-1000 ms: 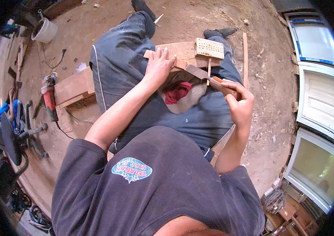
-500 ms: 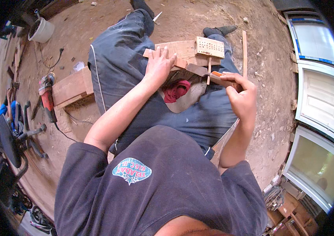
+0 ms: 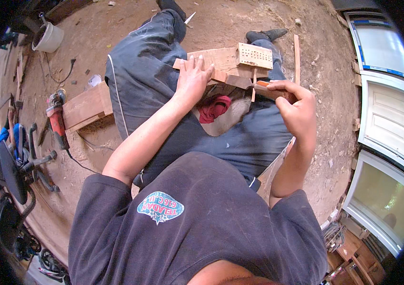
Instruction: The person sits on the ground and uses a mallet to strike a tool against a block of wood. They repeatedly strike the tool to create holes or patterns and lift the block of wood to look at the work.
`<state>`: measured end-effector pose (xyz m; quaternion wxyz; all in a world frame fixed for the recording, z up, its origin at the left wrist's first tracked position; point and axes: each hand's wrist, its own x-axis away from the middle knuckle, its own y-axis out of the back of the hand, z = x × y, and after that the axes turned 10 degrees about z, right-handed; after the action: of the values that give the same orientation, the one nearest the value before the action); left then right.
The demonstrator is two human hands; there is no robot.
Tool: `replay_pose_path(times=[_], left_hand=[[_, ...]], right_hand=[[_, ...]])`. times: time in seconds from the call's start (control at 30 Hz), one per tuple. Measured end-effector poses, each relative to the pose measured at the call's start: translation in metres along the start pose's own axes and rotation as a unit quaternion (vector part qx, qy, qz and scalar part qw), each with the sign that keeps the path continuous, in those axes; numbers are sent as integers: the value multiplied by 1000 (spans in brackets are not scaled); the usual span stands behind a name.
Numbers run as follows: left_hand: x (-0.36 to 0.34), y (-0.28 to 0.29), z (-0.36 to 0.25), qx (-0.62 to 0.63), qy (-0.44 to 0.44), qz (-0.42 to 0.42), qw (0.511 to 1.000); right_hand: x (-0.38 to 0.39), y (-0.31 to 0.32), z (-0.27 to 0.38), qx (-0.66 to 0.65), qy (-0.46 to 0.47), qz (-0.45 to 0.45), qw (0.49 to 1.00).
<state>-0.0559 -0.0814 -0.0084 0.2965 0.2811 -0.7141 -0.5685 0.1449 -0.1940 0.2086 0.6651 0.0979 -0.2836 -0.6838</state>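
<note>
My left hand [image 3: 194,80] lies with outstretched fingers on a wooden piece [image 3: 219,76], pressing on it between my legs. From the right, my right hand [image 3: 297,105] is closed round the handle of a tool that looks like a wide chisel [image 3: 240,81]. Its flat grey-brown blade meets the end of that piece, and orange shows by my fingertips. Beyond them lies a broader board [image 3: 221,58]. On its right end sits a pale wooden block with rows of holes [image 3: 254,56], a thin stick [image 3: 253,85] jutting from it toward me. Red cloth [image 3: 214,109] lies below the wood.
To the left, a red angle grinder [image 3: 57,118] with a cord stands beside a timber beam [image 3: 87,103]. A white bucket [image 3: 48,37] is at the far left. Framed panels [image 3: 387,107] line the right side. A thin wooden strip [image 3: 297,59] lies on the dirt floor.
My right hand has shifted slightly right and away from me, and the chisel-like tool's orange part has risen a little. My left hand stays in place on the wood.
</note>
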Motion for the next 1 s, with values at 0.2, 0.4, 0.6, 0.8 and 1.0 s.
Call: replay_pose_path(times=[0.2, 0.4, 0.6, 0.8, 1.0], left_hand=[[0, 0, 0, -1, 0, -2, 1000], [0, 0, 1, -8, 1, 4, 1000], [0, 2, -1, -16, 2, 9, 1000], [0, 8, -1, -6, 4, 34, 999], [-1, 7, -1, 5, 4, 29, 1000]], right_hand=[[-10, -1, -7, 53, 16, -14, 998], [-16, 2, 1, 54, 23, 8, 998], [-39, 15, -1, 72, 10, 44, 996], [-79, 32, 2, 98, 28, 135, 986], [-101, 41, 10, 85, 4, 178, 980]])
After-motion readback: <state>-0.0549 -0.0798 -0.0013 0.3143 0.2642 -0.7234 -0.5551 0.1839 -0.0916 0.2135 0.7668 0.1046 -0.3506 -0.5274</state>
